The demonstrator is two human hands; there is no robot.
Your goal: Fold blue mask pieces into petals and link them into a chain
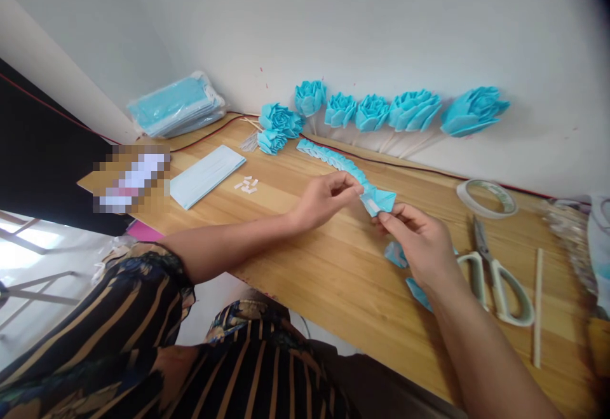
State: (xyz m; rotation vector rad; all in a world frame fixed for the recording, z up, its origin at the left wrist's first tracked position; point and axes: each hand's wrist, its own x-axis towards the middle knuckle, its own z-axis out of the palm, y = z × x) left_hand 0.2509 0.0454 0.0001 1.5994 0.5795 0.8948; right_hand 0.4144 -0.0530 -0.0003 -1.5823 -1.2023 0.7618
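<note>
My right hand (419, 234) pinches a small folded blue piece (380, 200), which bears a white strip on its face. At the left edge of that piece is my left hand (324, 199), its thumb and forefinger pressed together; what lies between them is too small to make out. A chain of overlapping folded blue pieces (333, 157) runs along the table behind my hands, its near end close to the held piece. More blue folded pieces (396, 254) lie partly hidden under my right hand and wrist.
Blue flowers on sticks (372, 112) lean on the wall. On the wooden table (305, 279) are scissors (498, 279), a tape roll (487, 198), a stick (538, 308), white scraps (246, 184), a light blue stack (208, 176) and a plastic-wrapped pack (176, 104).
</note>
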